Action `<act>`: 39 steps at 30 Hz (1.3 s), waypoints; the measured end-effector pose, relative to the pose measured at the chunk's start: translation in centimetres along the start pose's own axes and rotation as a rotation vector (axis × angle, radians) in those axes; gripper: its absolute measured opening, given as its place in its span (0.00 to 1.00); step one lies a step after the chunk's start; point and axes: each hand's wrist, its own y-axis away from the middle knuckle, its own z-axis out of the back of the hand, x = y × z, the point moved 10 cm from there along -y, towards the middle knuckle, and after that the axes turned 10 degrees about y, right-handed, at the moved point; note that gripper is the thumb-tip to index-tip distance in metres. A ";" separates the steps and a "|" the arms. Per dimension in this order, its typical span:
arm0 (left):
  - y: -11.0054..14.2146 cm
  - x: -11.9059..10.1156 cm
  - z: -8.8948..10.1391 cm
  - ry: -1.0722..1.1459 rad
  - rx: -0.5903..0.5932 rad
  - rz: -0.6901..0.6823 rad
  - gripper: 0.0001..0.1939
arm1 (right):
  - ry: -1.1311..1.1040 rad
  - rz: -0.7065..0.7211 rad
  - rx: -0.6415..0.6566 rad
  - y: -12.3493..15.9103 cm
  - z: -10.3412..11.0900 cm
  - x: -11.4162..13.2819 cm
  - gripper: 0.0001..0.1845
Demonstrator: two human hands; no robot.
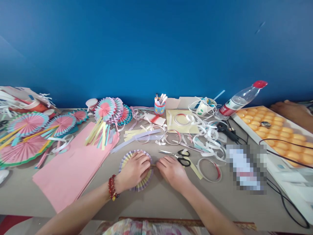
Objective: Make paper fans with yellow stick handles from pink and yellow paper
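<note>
My left hand (134, 169) lies on a round pleated paper fan (144, 184) of yellow and lilac folds, fingers curled and pressing it to the table. A red bead bracelet (112, 187) is on that wrist. My right hand (171, 169) sits just right of the fan, fingers closed in a pinch on a thin stick (154, 165) that pokes out from the fan's middle. Black-handled scissors (179, 157) lie just beyond my right hand.
Pink paper sheets (70, 169) lie left, finished pink fans (26, 133) beyond them. White tape rings and paper strips (207, 137) litter the middle. A pen cup (159, 106), a tilted water bottle (238, 99), a tray of orange balls (276, 130) and black cables (286, 202) are right. Another person's hand (290, 109) rests far right.
</note>
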 end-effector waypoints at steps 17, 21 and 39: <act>0.0 0.3 -0.3 0.016 0.025 0.006 0.04 | 0.009 -0.017 -0.019 0.0 0.2 0.1 0.09; -0.1 0.4 -0.6 0.010 0.025 0.035 0.04 | 0.004 -0.018 -0.009 0.0 0.2 0.0 0.09; 0.0 0.6 -0.5 0.069 -0.034 0.074 0.07 | -0.009 -0.012 -0.003 0.1 -0.2 0.0 0.08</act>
